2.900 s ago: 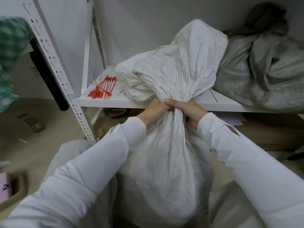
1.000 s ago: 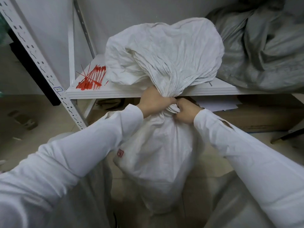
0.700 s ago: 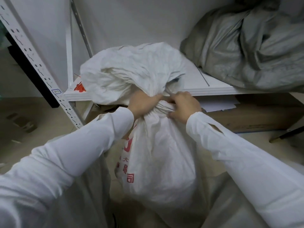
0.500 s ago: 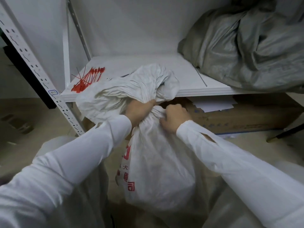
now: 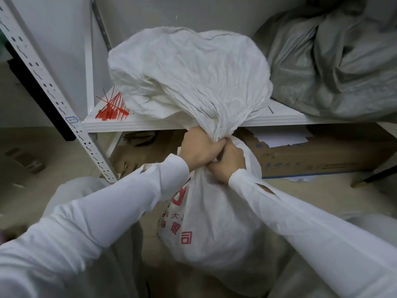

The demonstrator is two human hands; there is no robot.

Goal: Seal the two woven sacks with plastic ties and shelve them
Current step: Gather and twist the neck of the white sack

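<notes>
Single head-worn wide-angle view, pitched forward and down along both white-sleeved arms, close in on the left hand (image 5: 200, 148) and right hand (image 5: 227, 161) near frame centre. It faces a white metal shelf board (image 5: 150, 123) at mid-height, beige floor (image 5: 32, 147) visible below. No second view, so no overlap; strong edge distortion.

A storeroom: slotted metal shelving (image 5: 53, 91), a cardboard box (image 5: 322, 155) beneath, a grey sack (image 5: 335, 61) stowed on the shelf.
</notes>
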